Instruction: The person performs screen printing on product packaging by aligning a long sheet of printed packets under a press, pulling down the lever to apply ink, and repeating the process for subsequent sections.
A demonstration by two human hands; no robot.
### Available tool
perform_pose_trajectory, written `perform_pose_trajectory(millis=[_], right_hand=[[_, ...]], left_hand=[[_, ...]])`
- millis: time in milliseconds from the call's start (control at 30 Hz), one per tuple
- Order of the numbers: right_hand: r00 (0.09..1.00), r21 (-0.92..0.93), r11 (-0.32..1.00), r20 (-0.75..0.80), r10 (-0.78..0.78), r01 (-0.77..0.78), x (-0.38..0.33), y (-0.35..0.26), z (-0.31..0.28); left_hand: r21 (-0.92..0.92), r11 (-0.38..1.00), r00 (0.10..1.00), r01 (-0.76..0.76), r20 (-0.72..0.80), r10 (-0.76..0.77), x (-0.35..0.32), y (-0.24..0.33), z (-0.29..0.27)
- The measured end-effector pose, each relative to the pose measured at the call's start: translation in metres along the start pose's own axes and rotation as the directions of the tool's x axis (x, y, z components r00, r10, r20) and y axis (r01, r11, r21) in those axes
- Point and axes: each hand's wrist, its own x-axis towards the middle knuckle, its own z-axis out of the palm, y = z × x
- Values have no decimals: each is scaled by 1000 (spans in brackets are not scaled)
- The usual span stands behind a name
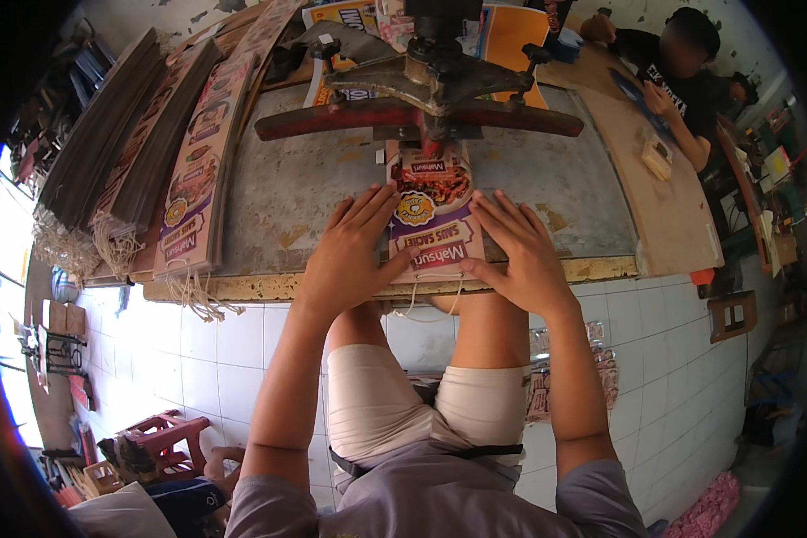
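Observation:
A long printed cardboard hanging strip lies on the grey metal bed of a press, its cord loop dangling over the front edge. My left hand rests flat against the strip's left side, fingers stretched forward and thumb on its near end. On the right side, my right hand lies likewise, fingers out and thumb touching the near end. The strip's far end passes beneath the press head, a dark metal frame with a red crossbar.
At the left, stacks of similar strips with white cords reach the table's edge. Printed sheets lie behind the press. A co-worker sits at the right near a small bundle. A red stool stands on the tiled floor.

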Motion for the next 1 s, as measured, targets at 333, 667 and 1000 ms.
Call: perform_pose_trajectory(millis=[333,667,1000], right_hand=[[1000,0,1000,-17,-6,6,0,-1,0],[927,88,956,-232,293,-280,-20,127,-50],[875,-431,774,-357,326,-464,-52,354,-130]], left_hand=[[-2,1000,1000,6,-11,-6,-2,-1,3],[-66,996,997,53,60,-49,-17,6,-15],[-46,999,994,25,107,-20,-6,0,-18]])
